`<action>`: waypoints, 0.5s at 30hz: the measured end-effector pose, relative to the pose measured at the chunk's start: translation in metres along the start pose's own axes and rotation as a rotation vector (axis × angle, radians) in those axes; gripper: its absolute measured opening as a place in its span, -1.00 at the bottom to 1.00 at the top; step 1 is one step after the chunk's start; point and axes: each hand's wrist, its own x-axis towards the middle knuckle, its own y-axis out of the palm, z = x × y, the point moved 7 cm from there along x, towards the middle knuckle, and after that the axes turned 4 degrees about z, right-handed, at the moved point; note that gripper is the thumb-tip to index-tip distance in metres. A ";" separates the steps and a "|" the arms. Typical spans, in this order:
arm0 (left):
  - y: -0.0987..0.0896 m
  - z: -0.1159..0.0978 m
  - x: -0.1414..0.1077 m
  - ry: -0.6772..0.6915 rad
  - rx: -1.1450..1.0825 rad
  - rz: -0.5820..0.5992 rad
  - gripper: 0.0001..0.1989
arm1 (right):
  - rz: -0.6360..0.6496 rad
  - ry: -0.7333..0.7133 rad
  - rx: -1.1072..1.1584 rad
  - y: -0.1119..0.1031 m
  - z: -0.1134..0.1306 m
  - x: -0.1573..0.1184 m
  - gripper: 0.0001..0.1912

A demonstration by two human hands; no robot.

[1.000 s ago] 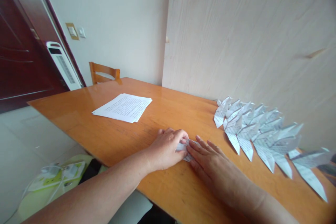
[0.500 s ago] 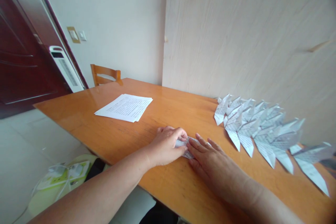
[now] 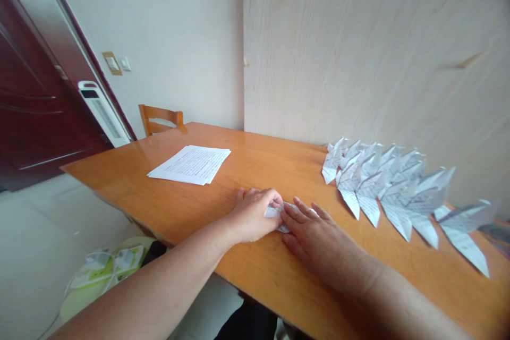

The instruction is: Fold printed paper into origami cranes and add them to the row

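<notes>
A small folded piece of printed paper lies on the wooden table between my hands, partly covered by them. My left hand grips its left end between thumb and curled fingers. Across its right part rests my right hand, palm down with the fingers spread. Several folded paper shapes with upright pointed tips stand in rows at the right of the table. Beyond my left hand lies a stack of printed sheets.
A wooden chair stands at the table's far left end. Low at the left, a power strip with plugs and cables sits on a round greenish stool. A wooden panel rises behind the table's far edge.
The camera view has shifted slightly. Both hands remain on the folded paper, and my right hand's fingers lie a little closer to my left hand.
</notes>
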 end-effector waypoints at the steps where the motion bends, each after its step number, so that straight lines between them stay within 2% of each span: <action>1: 0.000 0.000 0.000 -0.016 -0.015 0.015 -0.79 | 0.004 -0.002 0.004 0.000 0.000 0.000 -0.48; 7: -0.002 0.002 0.000 -0.092 -0.081 0.085 -0.71 | 0.023 0.012 0.032 -0.001 -0.002 0.001 -0.47; 15: 0.002 0.014 -0.001 -0.050 -0.241 0.137 -0.63 | 0.018 0.011 0.051 0.000 -0.001 0.003 -0.47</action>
